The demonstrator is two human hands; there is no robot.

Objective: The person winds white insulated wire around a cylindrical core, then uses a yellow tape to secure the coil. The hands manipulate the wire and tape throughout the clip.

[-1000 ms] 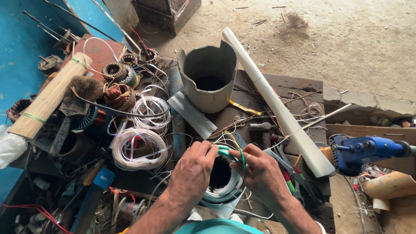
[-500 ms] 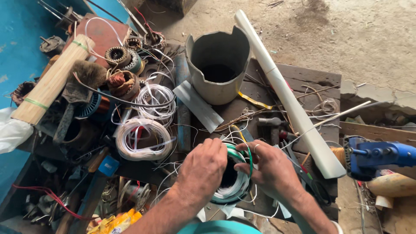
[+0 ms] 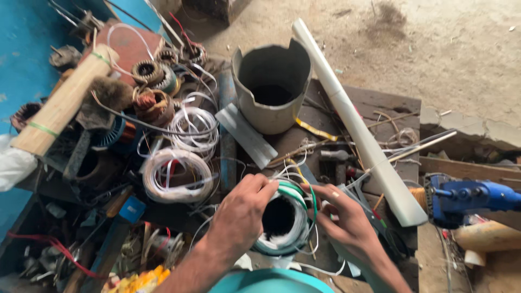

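My left hand (image 3: 241, 217) grips the left side of a round motor stator (image 3: 283, 222) wound with white and green wire, its dark bore facing up. My right hand (image 3: 347, 220) holds its right side, fingers pinching the wires at the upper rim. Loose white wire ends stick out around the stator's top.
A grey cut plastic pot (image 3: 271, 81) stands behind the stator. A long white pipe (image 3: 358, 125) lies diagonally to the right, a blue power tool (image 3: 469, 196) at far right. White wire coils (image 3: 176, 173), copper-wound stators (image 3: 154, 106) and a wooden roll (image 3: 65, 100) crowd the left.
The view has drifted so the clutter sits a little lower and to the right. Both hands stay on the stator; my right fingers have shifted along its upper rim.
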